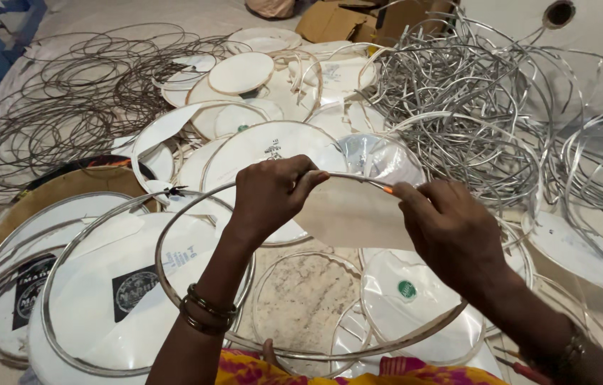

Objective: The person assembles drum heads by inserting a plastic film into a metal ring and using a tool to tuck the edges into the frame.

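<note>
Head view: left hand (273,194) pinches top arc of metal hoop (173,285), thumb on white membrane scrap (355,214). Right hand (451,228) closed around small orange-tipped tool (387,190) at rim. Hoop held over lap, above drumheads (123,285). Likely stripping membrane; next move needs steady grip.

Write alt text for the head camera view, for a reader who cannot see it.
Two bare hands, left hand and right hand, hold a large metal hoop by its far edge above a floor littered with white drumheads. Dark wire rings lie far left, a tangle of silver hoops far right.
</note>
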